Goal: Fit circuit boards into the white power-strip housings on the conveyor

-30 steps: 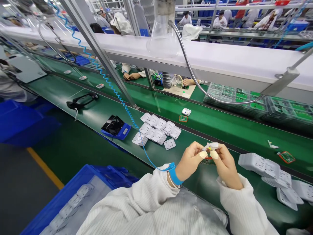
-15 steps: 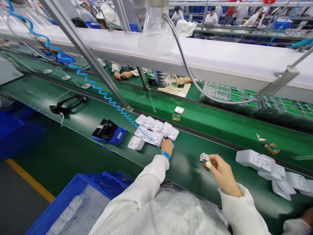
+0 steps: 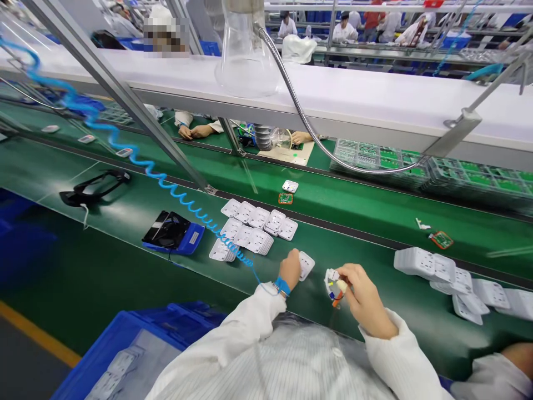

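A white square plastic cover [image 3: 307,266] is gripped at its left edge by my left hand [image 3: 290,270], just above the green bench. The wrist wears a blue strap [image 3: 282,286] joined to a coiled blue cord [image 3: 183,195]. In front of my body, my right hand [image 3: 363,294] pinches a small electronic assembly [image 3: 332,283] with white, yellow and orange parts. The two held pieces are close together but apart. Left of my left hand stand several stacks of similar white covers [image 3: 259,217].
More white housings [image 3: 416,262] lie in leaning stacks at right. Behind runs a green conveyor [image 3: 353,208] with a circuit board [image 3: 285,198] and a white cover [image 3: 290,186]. A blue tray [image 3: 194,239] and black headband [image 3: 94,186] lie left. A blue bin [image 3: 104,339] stands below.
My left hand has lifted a white cover from beside the stacks and brought it right, towards my right hand. My right hand has moved slightly left and turned the assembly. The view has shifted.
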`<action>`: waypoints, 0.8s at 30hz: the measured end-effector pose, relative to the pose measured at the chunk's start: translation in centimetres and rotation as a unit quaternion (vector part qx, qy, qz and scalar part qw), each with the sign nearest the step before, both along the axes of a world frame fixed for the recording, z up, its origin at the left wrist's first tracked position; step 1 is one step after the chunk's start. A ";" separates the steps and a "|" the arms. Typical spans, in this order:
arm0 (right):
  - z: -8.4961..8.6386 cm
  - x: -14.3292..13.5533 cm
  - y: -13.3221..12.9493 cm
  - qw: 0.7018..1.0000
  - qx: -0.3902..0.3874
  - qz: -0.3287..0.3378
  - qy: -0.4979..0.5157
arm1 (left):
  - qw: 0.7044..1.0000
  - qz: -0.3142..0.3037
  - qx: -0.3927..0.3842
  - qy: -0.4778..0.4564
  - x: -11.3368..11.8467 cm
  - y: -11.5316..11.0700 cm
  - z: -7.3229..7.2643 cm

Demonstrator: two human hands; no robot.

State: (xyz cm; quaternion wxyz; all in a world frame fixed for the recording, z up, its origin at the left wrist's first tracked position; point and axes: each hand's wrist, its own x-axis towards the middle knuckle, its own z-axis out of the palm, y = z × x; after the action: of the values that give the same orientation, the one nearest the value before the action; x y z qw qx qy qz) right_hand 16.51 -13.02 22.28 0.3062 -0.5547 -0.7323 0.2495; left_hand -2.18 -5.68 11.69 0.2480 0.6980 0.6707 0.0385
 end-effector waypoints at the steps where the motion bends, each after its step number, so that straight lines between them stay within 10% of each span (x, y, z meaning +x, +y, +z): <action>1: -0.3 -0.3 0.1 1.000 0.009 0.001 -0.008 | 1.000 -0.015 0.006 -0.021 0.8 -0.8 1.0; 6: -1.9 -0.5 0.7 0.996 0.062 -0.023 -0.067 | 0.955 -0.050 0.058 -0.288 2.8 -3.5 6.4; 10: -1.8 0.3 1.2 0.991 0.079 -0.020 -0.103 | 0.889 -0.027 -0.072 -0.451 2.4 -3.6 9.0; 24: 0.7 -0.2 0.4 0.987 0.137 -0.028 -0.080 | 0.878 0.072 -0.035 -0.472 3.9 -2.0 10.1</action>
State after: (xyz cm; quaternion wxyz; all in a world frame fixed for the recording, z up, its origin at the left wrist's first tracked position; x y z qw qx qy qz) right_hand 16.31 -12.58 22.98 0.3269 -0.5458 -0.7659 0.0932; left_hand 1.70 -7.67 21.80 0.5556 0.5381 0.5233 0.3576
